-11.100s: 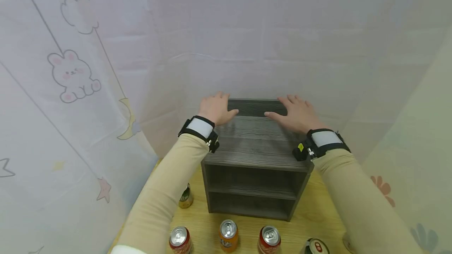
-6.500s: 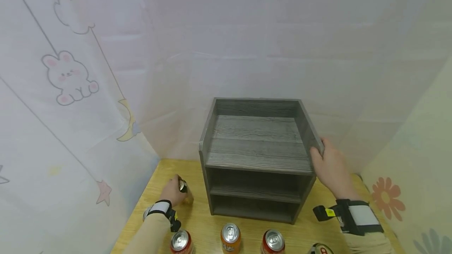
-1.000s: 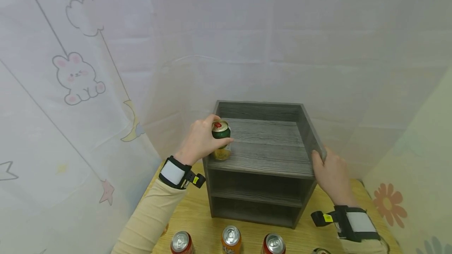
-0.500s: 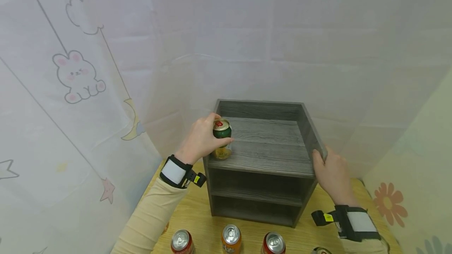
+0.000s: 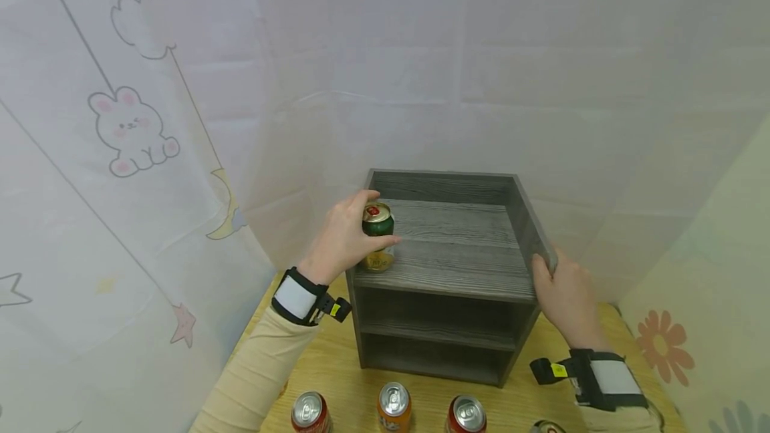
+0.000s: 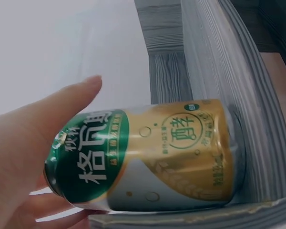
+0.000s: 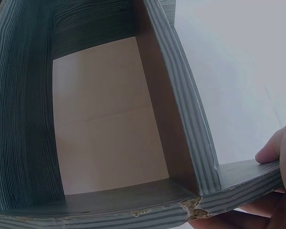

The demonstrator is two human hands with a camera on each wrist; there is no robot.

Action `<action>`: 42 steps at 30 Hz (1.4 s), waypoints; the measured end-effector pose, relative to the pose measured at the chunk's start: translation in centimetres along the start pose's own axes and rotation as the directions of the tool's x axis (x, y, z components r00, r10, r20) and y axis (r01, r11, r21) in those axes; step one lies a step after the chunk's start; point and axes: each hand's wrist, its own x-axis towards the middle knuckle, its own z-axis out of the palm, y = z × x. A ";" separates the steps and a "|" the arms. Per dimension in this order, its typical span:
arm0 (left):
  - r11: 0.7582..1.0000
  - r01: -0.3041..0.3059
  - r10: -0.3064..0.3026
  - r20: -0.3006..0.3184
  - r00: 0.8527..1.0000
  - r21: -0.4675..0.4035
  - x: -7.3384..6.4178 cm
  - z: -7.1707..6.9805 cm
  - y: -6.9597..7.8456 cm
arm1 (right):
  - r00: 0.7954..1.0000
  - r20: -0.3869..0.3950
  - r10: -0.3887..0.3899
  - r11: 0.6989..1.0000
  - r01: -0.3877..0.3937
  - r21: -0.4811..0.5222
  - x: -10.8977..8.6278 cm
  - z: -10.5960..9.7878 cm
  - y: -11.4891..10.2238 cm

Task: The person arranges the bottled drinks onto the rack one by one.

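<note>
A green-and-gold drink can (image 5: 378,246) stands upright on the top board of a small grey wooden shelf (image 5: 457,226), at its front left corner. My left hand (image 5: 343,236) is around the can from the left. In the left wrist view the thumb (image 6: 88,90) is straight and clear of the can, while the other fingers lie behind it, partly hidden. My right hand (image 5: 562,296) grips the front edge of the shelf's right side panel, thumb inside and fingers outside. The right wrist view shows that thumb (image 7: 271,148) over the panel, with fingers beneath.
Along the front of the wooden table (image 5: 337,366) stand a red can (image 5: 310,413), an orange can (image 5: 394,409), another red can (image 5: 466,414) and a partly cut-off can (image 5: 546,427). The shelf has two lower compartments. A pale printed curtain (image 5: 180,219) surrounds the table.
The can went from the table left of the shelf onto its top board, carried by my left hand. In the last half second the left fingers and thumb spread slightly. My right hand stays on the panel.
</note>
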 end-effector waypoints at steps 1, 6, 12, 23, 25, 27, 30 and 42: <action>1.000 -0.013 0.013 -0.012 1.000 0.005 -0.1 -0.1 0.1 | 1.000 -0.001 0.001 1.000 -0.001 0.000 0.0 0.0 0.0; 0.988 -0.134 0.145 -0.139 0.980 0.081 -0.3 -0.5 0.9 | 1.000 -0.007 -0.001 1.000 0.001 0.001 -0.1 0.0 -0.1; 0.957 -0.255 0.282 -0.244 0.928 0.139 -0.6 -1.1 2.3 | 1.000 -0.020 -0.006 1.000 0.006 0.006 0.0 -0.1 -0.1; 0.938 -0.333 0.346 -0.206 0.915 0.095 -2.9 -0.6 4.1 | 1.000 -0.015 0.009 1.000 -0.009 0.010 -0.2 -0.3 -0.1; 0.936 -0.341 0.352 -0.201 0.914 0.087 -3.4 -0.3 4.1 | 1.000 -0.013 0.012 1.000 -0.012 0.006 -0.2 -0.3 -0.1; 0.934 -0.353 0.358 -0.199 0.912 0.065 -3.9 0.0 4.1 | 1.000 -0.009 0.016 1.000 -0.016 0.007 -0.3 -0.3 -0.1; 0.926 -0.376 0.374 -0.193 0.907 0.028 -4.7 0.6 3.9 | 1.000 0.000 0.022 1.000 -0.022 0.003 -0.3 -0.4 -0.1; 0.909 -0.409 0.401 -0.100 0.911 -0.080 -8.9 3.5 2.9 | 1.000 -0.004 0.019 1.000 -0.019 0.005 -0.4 -0.5 -0.3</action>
